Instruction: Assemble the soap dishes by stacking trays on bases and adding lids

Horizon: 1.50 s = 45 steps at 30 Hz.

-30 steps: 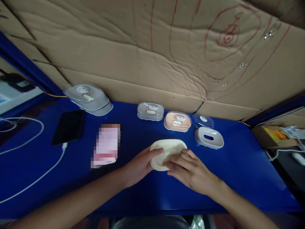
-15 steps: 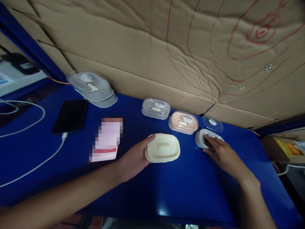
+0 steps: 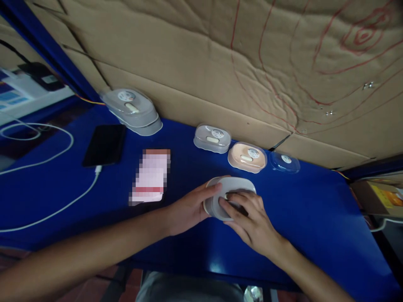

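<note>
My left hand (image 3: 189,209) is closed around the left side of a cream oval soap box (image 3: 206,206), thumb on top. Most of that box is hidden beneath a grey oval soap box (image 3: 238,183), which my right hand (image 3: 256,222) grips from above with bent fingers. The two pieces overlap closely; whether they are fully seated together I cannot tell. Behind them stand a grey lidded soap box (image 3: 208,144), a peach lidded one (image 3: 241,159) and a loose clear lid (image 3: 285,163) with a round sticker.
Stacked grey boxes under clear covers (image 3: 138,115) stand at the back left. A black phone (image 3: 105,144) with a white cable (image 3: 74,209) and a phone with a blurred pink screen (image 3: 153,174) lie left on the blue table (image 3: 176,260). Cardboard (image 3: 189,63) walls the back.
My right hand has lifted the grey soap box from beside the clear lid and brought it left onto the cream one. My left hand keeps its hold. The view has shifted slightly.
</note>
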Each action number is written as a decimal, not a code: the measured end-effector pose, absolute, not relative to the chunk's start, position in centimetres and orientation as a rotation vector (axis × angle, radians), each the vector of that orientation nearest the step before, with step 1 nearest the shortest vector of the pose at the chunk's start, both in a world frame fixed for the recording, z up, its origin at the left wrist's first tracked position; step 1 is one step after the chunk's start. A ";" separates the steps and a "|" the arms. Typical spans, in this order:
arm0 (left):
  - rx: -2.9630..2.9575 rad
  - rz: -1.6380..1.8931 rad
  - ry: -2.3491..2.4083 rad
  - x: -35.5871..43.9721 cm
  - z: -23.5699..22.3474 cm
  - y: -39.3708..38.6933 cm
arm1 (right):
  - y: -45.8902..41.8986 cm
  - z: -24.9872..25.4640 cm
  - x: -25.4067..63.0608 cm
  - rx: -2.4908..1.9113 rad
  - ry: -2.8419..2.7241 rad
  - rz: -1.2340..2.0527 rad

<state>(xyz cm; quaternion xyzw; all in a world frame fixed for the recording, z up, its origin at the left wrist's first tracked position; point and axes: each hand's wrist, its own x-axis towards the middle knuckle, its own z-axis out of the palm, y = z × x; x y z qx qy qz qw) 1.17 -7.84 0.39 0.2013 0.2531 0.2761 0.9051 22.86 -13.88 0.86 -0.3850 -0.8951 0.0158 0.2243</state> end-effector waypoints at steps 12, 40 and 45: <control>0.358 0.662 0.696 0.9 0.8 -6.2 | -7.6 -2.1 39.1 -1.929 -1.936 -0.418; 0.501 0.530 0.587 1.0 0.6 -7.0 | -14.3 0.9 26.1 -1.065 -2.482 0.059; 0.551 0.542 0.564 1.1 0.3 -7.1 | -14.0 -0.1 26.3 -1.104 -2.450 0.157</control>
